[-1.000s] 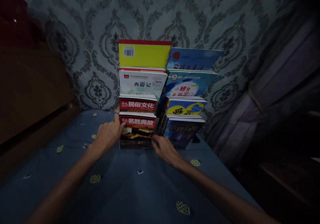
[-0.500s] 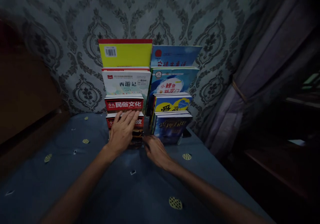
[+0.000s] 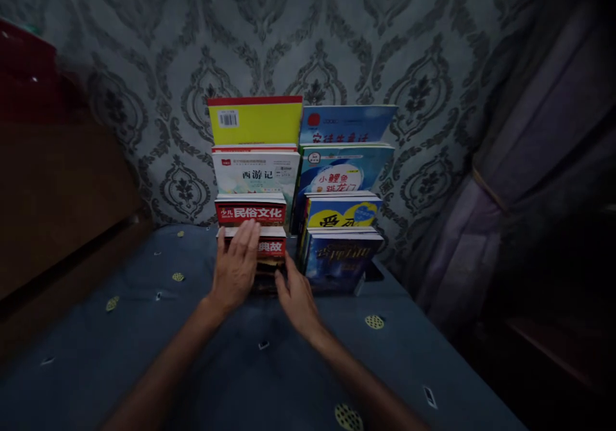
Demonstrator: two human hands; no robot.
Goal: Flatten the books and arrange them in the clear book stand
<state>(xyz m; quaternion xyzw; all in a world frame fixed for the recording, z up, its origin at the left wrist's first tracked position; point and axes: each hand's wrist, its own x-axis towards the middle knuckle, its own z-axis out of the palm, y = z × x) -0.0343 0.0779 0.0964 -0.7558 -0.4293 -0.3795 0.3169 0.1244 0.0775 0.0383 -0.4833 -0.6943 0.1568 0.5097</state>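
Note:
Books stand upright in two stepped columns. My left hand lies with fingers stretched against the front of the lowest red book in the left column. My right hand has its fingers apart, at that book's lower right edge. Behind it stand another red book, a white book and a tall yellow book. The right column has a dark blue book in front, then a blue and yellow book, a light blue book and a blue book.
A blue patterned cloth covers the surface under the books. Patterned wallpaper rises behind. A brown box-like piece is at left, with a red object on top. A tied curtain hangs at right.
The view has shifted, so the books sit lower and further right. My right hand's fingers, bent before, now reach straighter up along the front red book's edge. My left hand stays on its cover.

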